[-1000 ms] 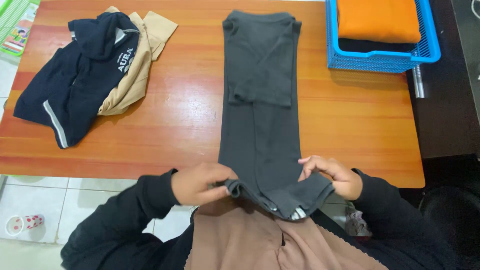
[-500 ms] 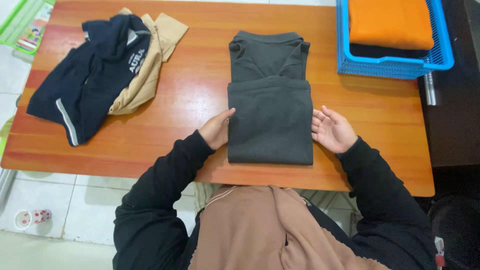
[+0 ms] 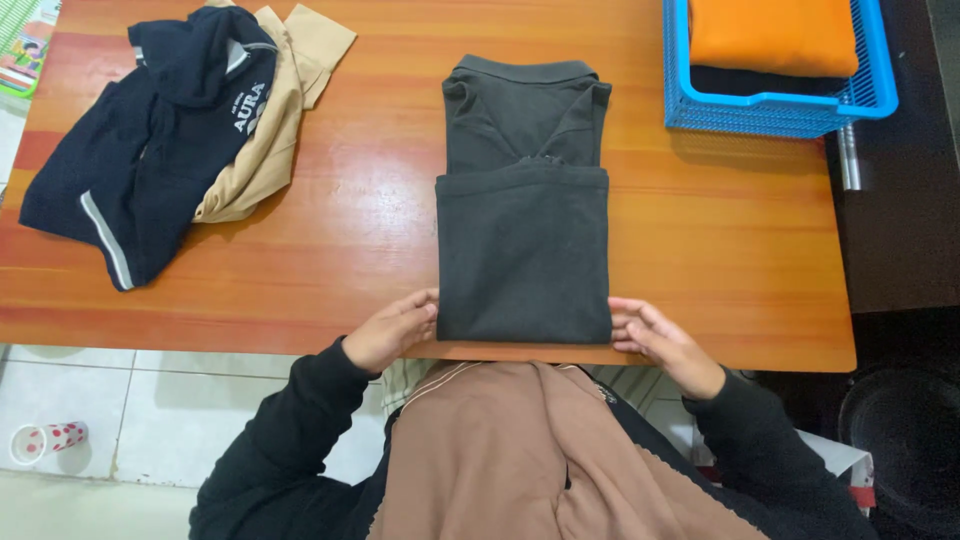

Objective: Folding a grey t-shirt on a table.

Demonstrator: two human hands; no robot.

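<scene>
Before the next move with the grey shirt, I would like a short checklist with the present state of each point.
1. Left hand at the near left corner of the grey shirt: ok.
2. Right hand at the near right corner: ok.
3. Folded lower half lies flat, its side edges in line: ok.
4. Collar end flat on the table: ok.
5. Bare table between the shirt and the blue basket: ok.
6. Fingers gripping or only touching the fold: cannot tell.
</scene>
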